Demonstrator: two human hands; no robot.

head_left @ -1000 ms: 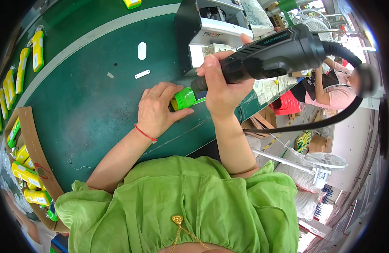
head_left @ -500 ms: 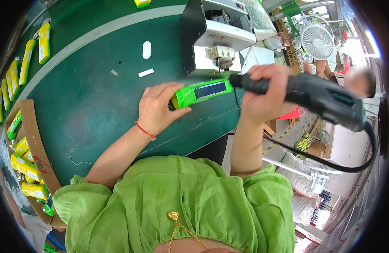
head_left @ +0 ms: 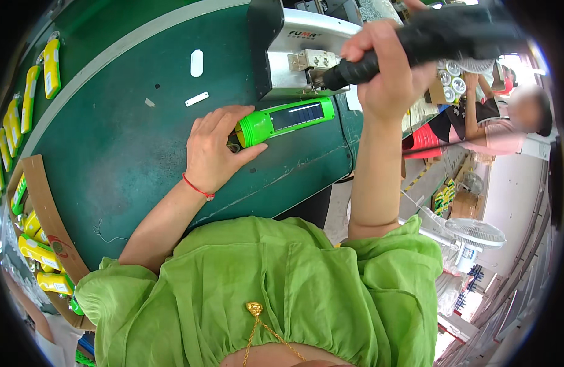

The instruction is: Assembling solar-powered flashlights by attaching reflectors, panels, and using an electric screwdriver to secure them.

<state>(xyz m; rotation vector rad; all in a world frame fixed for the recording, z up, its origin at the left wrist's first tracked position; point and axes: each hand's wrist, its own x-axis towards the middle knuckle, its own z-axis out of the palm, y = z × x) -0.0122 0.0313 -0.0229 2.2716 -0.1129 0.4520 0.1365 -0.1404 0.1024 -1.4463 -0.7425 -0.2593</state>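
Note:
My left hand (head_left: pixel 213 145) is closed around the ribbed end of a green flashlight body (head_left: pixel 257 127), which lies on the table with its dark solar panel (head_left: pixel 299 114) facing up. Raised on the right, my right hand (head_left: pixel 389 70) grips a black electric screwdriver (head_left: pixel 456 38), partly blurred. The screwdriver's tip is at the metal outlet block of a silver screw feeder (head_left: pixel 315 37); whether a screw sits on it is too small to tell. Beyond my left hand lie a small white strip (head_left: pixel 197 99) and a white oval plate (head_left: pixel 197 63).
Yellow-and-green flashlights (head_left: pixel 51 68) line the far left. A cardboard box (head_left: pixel 52 214) at the left holds several more. A cord (head_left: pixel 348 144) hangs over the table's right edge. Another person (head_left: pixel 496 122) works at the right, near a white fan (head_left: pixel 475 232).
My right hand has carried the screwdriver up and away from the flashlight to the screw feeder. My left hand still holds the flashlight in place; the whole view has shifted slightly.

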